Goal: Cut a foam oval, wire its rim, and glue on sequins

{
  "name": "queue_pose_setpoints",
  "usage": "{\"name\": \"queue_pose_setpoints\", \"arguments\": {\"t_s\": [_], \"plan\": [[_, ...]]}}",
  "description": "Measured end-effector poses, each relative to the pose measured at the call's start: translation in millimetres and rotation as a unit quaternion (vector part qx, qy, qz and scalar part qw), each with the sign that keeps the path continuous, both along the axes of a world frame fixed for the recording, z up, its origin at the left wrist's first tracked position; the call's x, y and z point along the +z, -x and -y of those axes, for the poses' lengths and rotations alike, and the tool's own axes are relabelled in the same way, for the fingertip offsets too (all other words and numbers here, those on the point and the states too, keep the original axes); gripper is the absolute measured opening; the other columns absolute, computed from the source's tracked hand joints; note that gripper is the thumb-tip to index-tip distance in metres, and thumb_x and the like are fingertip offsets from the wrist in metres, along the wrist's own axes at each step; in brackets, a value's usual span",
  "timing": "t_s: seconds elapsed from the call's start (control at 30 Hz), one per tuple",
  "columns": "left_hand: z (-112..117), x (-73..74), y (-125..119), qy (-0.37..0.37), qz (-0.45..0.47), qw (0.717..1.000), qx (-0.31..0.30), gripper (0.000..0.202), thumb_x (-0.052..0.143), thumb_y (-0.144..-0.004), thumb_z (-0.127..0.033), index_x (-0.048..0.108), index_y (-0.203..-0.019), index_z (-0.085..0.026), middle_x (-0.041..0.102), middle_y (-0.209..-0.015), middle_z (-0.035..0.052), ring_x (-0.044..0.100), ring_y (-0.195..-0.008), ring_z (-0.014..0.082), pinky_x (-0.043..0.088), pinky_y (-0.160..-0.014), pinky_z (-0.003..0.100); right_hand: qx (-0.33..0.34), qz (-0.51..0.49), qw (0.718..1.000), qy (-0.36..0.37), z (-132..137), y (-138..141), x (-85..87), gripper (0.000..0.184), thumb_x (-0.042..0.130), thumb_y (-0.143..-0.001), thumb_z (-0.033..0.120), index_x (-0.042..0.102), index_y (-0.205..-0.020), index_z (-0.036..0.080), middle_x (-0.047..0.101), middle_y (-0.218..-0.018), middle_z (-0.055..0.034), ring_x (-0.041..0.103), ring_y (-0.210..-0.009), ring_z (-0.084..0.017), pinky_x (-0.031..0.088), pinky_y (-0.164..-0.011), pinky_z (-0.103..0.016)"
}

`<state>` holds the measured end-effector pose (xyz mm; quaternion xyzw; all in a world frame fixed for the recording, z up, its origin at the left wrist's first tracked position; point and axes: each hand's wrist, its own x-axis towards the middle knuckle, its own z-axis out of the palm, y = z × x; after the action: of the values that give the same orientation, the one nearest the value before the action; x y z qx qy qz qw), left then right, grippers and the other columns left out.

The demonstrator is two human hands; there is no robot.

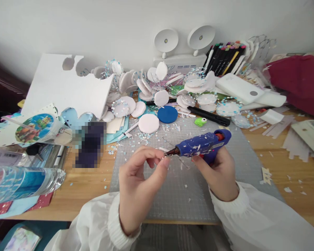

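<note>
My right hand is wrapped around the handle of a blue hot glue gun, whose body is spotted with white bits. Its dark nozzle points left, right at the fingertips of my left hand. Thumb and index finger of that hand are pinched together at the tip; what lies between them is too small to make out. A thin wire-like strand shows just below the nozzle. Beneath both hands lies a grey gridded cutting mat strewn with paper scraps. A white foam disc and a blue disc lie beyond the hands.
Many white discs, some wrapped in beaded strands, pile up at the back. A cut foam sheet leans left, near a water bottle. A black cutter, green punch, markers and glue sticks lie right.
</note>
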<state>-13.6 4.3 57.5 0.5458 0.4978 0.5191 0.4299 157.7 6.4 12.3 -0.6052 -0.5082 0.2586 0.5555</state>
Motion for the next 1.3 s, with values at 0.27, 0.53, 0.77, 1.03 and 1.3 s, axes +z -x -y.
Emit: {"name": "queue_pose_setpoints", "arguments": {"t_s": [0.27,0.53,0.77,1.03,1.3], "plan": [[-0.2,-1.0,1.4,0.006,0.011,1.0,-0.007,0.008,0.067,-0.08,-0.019,0.065,-0.073,-0.024,0.06,-0.074,-0.0023,0.05,-0.071,0.0117,0.042,-0.066,0.022,-0.009,-0.017,1.0,0.018,-1.1,-0.7,-4.0,0.017,0.069,-0.07,0.033,0.056,-0.075,0.024,0.054,-0.054,0.0033,0.046,-0.045,-0.013,0.039,-0.043,-0.028],[0.1,-0.3,7.7,0.003,0.014,1.0,-0.006,0.008,0.068,-0.08,-0.019,0.066,-0.075,-0.025,0.06,-0.073,-0.0038,0.051,-0.071,0.011,0.043,-0.065,0.021,-0.048,-0.061,0.996,0.041,-3.4,-6.0,-7.2,0.025,0.071,-0.071,0.04,0.053,-0.074,0.023,0.051,-0.057,0.0037,0.047,-0.048,-0.014,0.038,-0.046,-0.029],[0.6,-0.4,18.7,-0.019,-0.019,1.0,0.001,0.009,0.069,-0.08,-0.019,0.069,-0.079,-0.027,0.063,-0.073,-0.004,0.054,-0.073,0.0106,0.045,-0.067,0.021,-0.049,-0.097,0.993,0.033,-4.9,-6.2,-7.3,0.027,0.072,-0.07,0.041,0.053,-0.074,0.022,0.052,-0.058,0.0045,0.046,-0.049,-0.012,0.04,-0.049,-0.029],[-2.3,-0.3,36.3,-0.245,-0.173,0.954,0.013,0.022,0.074,-0.072,-0.006,0.07,-0.087,-0.022,0.067,-0.078,-0.0002,0.059,-0.071,0.0138,0.046,-0.067,0.03,-0.063,-0.158,0.985,0.005,-9.2,-6.9,-11.7,0.033,0.077,-0.067,0.042,0.054,-0.074,0.021,0.053,-0.059,0.0063,0.045,-0.046,-0.009,0.042,-0.046,-0.025],[-3.8,14.1,48.0,-0.364,-0.304,0.88,-0.016,0.022,0.08,-0.068,-0.014,0.065,-0.084,-0.019,0.065,-0.073,0.0003,0.056,-0.068,0.0148,0.046,-0.064,0.032,-0.061,-0.157,0.986,-0.001,-9.2,-7.8,-11.4,0.032,0.077,-0.067,0.043,0.055,-0.074,0.02,0.056,-0.06,0.0053,0.046,-0.046,-0.009,0.043,-0.046,-0.025]]}}
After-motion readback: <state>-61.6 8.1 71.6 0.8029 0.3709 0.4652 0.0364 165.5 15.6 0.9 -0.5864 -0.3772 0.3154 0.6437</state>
